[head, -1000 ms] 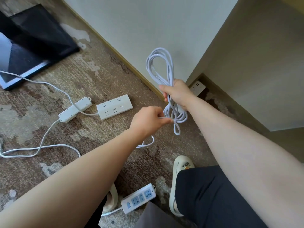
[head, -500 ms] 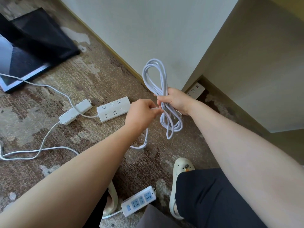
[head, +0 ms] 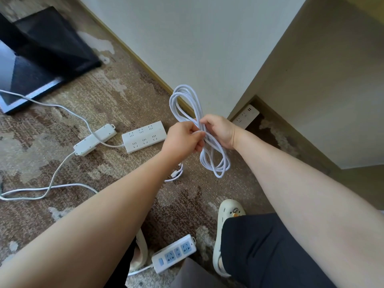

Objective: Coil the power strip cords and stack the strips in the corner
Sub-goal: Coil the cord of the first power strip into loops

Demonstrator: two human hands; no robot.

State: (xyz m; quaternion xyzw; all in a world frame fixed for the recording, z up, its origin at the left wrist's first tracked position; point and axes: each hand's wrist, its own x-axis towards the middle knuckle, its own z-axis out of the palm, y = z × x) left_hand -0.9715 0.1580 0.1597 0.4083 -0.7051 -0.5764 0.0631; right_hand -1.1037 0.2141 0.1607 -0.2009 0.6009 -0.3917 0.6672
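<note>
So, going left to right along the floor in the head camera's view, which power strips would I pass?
slim white strip with a cord lying over it → wide white strip with two rows of sockets → strip with blue sockets near the person's feet → strip in the corner, partly hidden behind the wall edge.

Likely home or hotel room: patterned carpet (head: 99, 96), painted wall (head: 207, 42), slipper (head: 226, 223) on foot.

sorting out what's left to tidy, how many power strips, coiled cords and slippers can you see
power strips: 4
coiled cords: 1, held in both hands
slippers: 2
total: 7
</note>
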